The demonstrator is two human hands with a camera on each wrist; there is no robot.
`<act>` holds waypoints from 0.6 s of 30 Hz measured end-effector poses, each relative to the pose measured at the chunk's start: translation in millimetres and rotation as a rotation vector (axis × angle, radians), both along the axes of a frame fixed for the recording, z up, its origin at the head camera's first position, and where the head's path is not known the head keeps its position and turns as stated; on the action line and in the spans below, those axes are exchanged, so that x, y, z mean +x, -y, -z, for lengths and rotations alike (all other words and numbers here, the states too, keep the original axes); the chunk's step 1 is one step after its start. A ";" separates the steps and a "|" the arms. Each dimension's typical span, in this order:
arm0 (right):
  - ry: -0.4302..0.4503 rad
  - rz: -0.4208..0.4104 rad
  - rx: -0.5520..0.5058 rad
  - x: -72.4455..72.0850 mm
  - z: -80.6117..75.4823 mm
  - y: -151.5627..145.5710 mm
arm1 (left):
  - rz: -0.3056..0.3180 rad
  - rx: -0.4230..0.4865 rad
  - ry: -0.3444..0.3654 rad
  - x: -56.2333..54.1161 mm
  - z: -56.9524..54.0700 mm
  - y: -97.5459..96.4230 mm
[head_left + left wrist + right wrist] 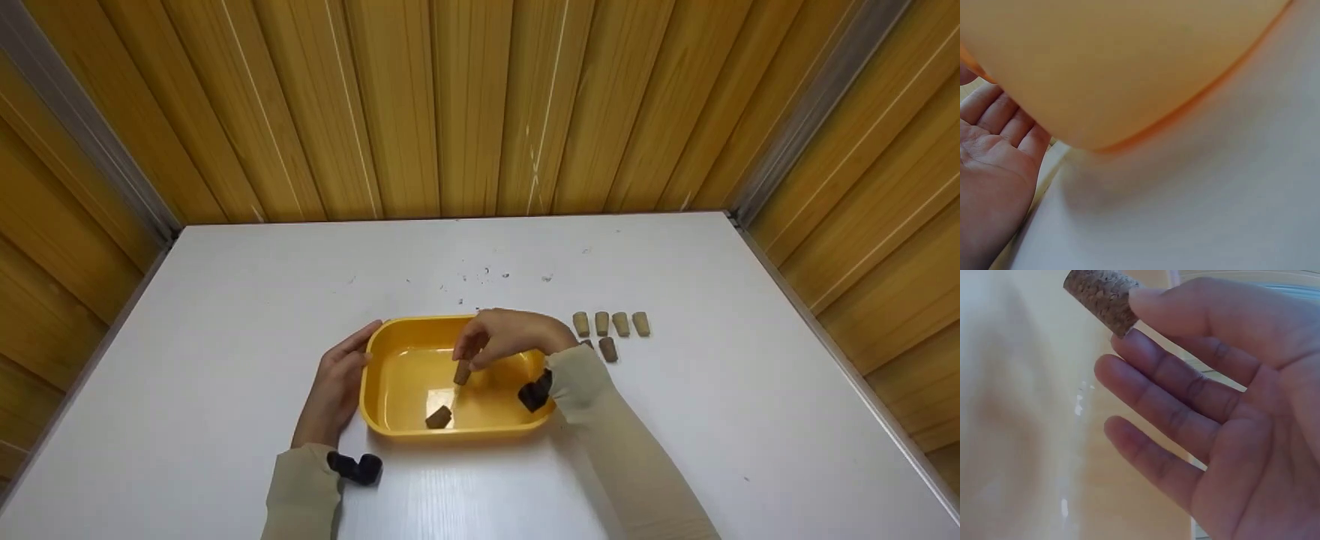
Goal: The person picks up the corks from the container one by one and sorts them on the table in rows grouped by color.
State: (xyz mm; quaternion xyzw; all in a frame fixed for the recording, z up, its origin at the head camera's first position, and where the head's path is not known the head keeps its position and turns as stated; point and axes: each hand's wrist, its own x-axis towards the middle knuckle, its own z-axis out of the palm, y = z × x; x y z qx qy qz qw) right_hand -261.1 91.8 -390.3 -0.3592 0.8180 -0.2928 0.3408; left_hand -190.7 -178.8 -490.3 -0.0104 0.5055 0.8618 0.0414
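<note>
A yellow plastic tray (465, 433) is in the middle of the table in the head view. My left hand (336, 386) holds its left side, thumb at the rim and fingers along the outer wall. In the left wrist view the left palm (996, 169) shows beside the tray wall (1129, 67). Over the tray's inside, my right hand (508, 336) pinches a brown cork stopper (462, 373) between thumb and fingertips. The right wrist view shows the speckled cork (1103, 298) and the other fingers (1154, 450) spread below it. Another brown cork (438, 417) lies on the tray floor near its front wall.
Right of the tray, several pale corks (601, 324) form a row on the white table (247, 300). A darker cork (608, 349) lies in front of them, with one beside it partly hidden by the right wrist. Wood-patterned panels (465, 112) stand behind the table and at both sides.
</note>
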 end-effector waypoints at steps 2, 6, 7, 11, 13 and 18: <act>0.016 -0.005 -0.026 -0.4 -2.4 -5.3 | -0.004 0.005 0.000 -0.4 0.0 -0.2; 0.035 -0.001 -0.076 -0.4 -6.7 -16.7 | -0.013 -0.001 0.001 -0.5 -0.5 -0.4; 0.042 0.002 -0.092 -0.5 -7.3 -19.6 | -0.014 -0.003 0.001 -0.4 -0.7 -0.4; 0.012 0.031 -0.123 -0.3 -10.4 -31.4 | -0.010 -0.009 0.007 -0.3 -1.1 -0.1; 0.001 0.045 -0.142 -0.2 -10.7 -37.9 | -0.008 -0.010 0.010 -0.1 -1.6 -0.2; -0.035 0.082 -0.225 -0.1 -9.3 -55.5 | 0.001 -0.011 0.017 -0.1 -2.1 -0.4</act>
